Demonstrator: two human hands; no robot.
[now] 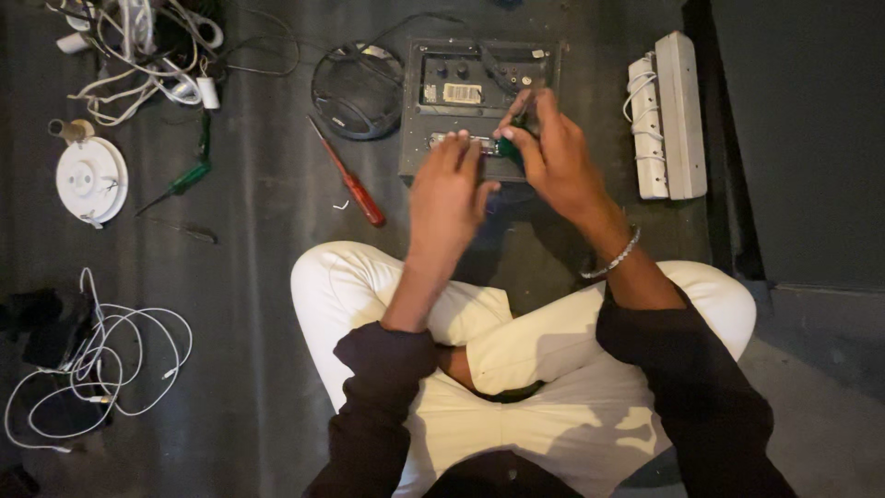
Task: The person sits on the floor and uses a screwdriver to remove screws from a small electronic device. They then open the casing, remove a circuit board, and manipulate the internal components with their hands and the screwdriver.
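Sitting cross-legged, the person leans over a dark electronics panel (479, 101) lying just beyond the knees. The left hand (449, 189) rests with fingers together on its near edge; the right hand (553, 152) pinches a green-handled screwdriver (513, 138), its shaft angling away over the panel. A red screwdriver (350, 177) lies left, power strips (668, 115) right.

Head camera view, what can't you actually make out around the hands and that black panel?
- Tool tip: right hand wraps a green-handled tool; its fingers hide the tip.
- Black control panel: both hands cover its lower edge; knobs too small to tell apart.
- Left hand: motion-blurred, contact with panel unclear.
- Cable tangle: cut off by top edge.
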